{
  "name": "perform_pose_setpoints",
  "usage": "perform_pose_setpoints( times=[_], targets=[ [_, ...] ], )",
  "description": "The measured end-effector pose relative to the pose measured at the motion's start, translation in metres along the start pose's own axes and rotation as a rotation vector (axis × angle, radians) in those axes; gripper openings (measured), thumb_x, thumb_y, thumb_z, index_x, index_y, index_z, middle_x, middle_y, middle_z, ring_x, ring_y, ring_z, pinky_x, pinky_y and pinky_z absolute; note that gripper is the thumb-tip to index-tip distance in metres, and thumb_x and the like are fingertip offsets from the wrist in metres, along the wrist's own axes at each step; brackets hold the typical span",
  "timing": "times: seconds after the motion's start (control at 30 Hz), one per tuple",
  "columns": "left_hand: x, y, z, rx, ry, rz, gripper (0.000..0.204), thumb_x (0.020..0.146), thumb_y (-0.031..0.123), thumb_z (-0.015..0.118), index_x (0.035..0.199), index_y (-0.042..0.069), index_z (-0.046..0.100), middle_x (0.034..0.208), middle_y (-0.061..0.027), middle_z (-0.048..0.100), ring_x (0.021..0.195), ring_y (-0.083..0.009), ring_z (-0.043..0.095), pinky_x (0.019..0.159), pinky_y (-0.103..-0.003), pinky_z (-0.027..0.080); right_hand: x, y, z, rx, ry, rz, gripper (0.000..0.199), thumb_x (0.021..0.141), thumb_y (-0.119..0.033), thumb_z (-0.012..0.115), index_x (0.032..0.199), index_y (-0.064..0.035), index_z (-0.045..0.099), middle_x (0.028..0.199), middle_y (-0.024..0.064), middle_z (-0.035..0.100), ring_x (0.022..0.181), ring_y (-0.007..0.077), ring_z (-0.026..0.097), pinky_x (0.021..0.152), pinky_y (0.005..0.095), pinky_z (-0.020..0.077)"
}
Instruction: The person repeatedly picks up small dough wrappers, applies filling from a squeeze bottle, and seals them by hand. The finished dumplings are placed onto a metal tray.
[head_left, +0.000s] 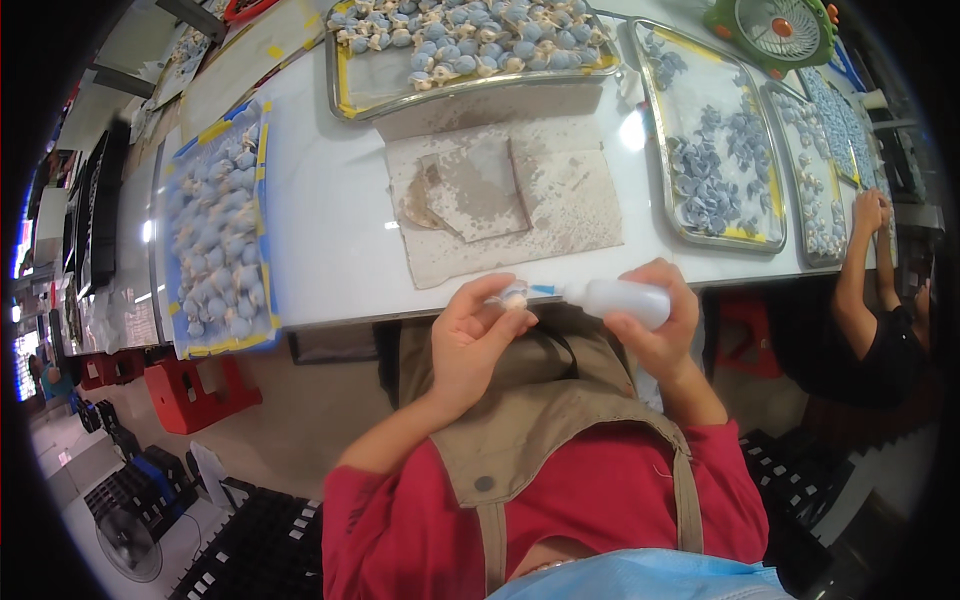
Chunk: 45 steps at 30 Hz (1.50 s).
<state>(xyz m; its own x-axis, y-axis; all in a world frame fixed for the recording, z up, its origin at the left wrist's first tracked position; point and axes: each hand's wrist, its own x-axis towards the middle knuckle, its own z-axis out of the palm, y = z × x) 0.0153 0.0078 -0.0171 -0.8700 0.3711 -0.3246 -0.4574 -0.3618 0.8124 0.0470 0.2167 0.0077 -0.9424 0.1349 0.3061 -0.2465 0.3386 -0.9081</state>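
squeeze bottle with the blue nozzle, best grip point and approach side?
Grip the squeeze bottle around its white body, coming from the end away from the nozzle, as the right hand does. It lies roughly level, the thin blue tip aimed at the small piece in the left hand, so keep that end clear.

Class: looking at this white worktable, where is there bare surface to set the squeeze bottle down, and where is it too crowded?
Bare white table lies between the left tray and the stained paper sheets, and along the near edge. Crowded: top tray and right-hand trays.
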Motion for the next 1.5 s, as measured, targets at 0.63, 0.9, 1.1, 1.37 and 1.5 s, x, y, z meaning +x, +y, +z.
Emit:
perform_pose_setpoints(
  times=[0.63, 0.9, 1.1, 1.37, 1.5],
  targets=[
    [-0.004, 0.0, 0.002, 0.114, -0.016, 0.061, 0.036, 0.08, -0.008, 0.059, 0.113, -0.002, 0.046, 0.101, -0.0103, 0.057, 0.086, -0.0141, 0.059, 0.076, -0.025, 0.05, 0.006, -0.013, 0.003, -0.231, -0.036, -0.14, 0.031, 0.065, -0.019, 0.079, 0.079, -0.0017, 0.057, 0.065, 0.0082, 0.054, 0.053, 0.0206, 0.053, 0.047, 0.029, 0.0409],
    [-0.001, 0.002, 0.003, 0.071, 0.002, 0.052, 0.032, 0.081, -0.004, 0.059, 0.109, -0.001, 0.045, 0.104, -0.0113, 0.055, 0.087, -0.0161, 0.06, 0.077, -0.026, 0.05, 0.008, -0.012, -0.001, -0.208, -0.014, -0.12, 0.029, 0.065, -0.016, 0.078, 0.079, -0.0014, 0.057, 0.065, 0.0077, 0.055, 0.054, 0.0196, 0.055, 0.047, 0.0282, 0.0413],
    [-0.001, 0.005, 0.003, 0.056, 0.003, 0.033, 0.031, 0.083, 0.0, 0.059, 0.11, 0.0, 0.045, 0.104, -0.0119, 0.056, 0.086, -0.0168, 0.061, 0.075, -0.026, 0.05, 0.011, -0.008, 0.002, -0.214, -0.046, -0.093, 0.027, 0.066, -0.014, 0.078, 0.079, -0.0014, 0.057, 0.066, 0.0077, 0.056, 0.054, 0.0188, 0.055, 0.047, 0.0276, 0.0411],
    [0.005, 0.003, -0.007, -0.012, 0.01, 0.012, 0.031, 0.084, 0.006, 0.059, 0.111, 0.002, 0.045, 0.104, -0.0144, 0.058, 0.082, -0.0172, 0.06, 0.071, -0.025, 0.049, 0.031, 0.009, 0.015, -0.1, 0.114, 0.043, 0.024, 0.073, -0.013, 0.071, 0.085, -0.0002, 0.056, 0.073, 0.0103, 0.057, 0.063, 0.0205, 0.056, 0.057, 0.0285, 0.0442],
    [0.009, 0.008, -0.015, -0.269, -0.178, -0.09, 0.033, 0.084, 0.012, 0.061, 0.111, 0.003, 0.045, 0.104, -0.0164, 0.058, 0.08, -0.0176, 0.059, 0.07, -0.025, 0.049, 0.056, 0.046, 0.033, -0.123, 0.16, 0.252, 0.023, 0.079, -0.019, 0.065, 0.089, -0.002, 0.055, 0.082, 0.0125, 0.058, 0.075, 0.0236, 0.056, 0.069, 0.0323, 0.0441]
  ],
)
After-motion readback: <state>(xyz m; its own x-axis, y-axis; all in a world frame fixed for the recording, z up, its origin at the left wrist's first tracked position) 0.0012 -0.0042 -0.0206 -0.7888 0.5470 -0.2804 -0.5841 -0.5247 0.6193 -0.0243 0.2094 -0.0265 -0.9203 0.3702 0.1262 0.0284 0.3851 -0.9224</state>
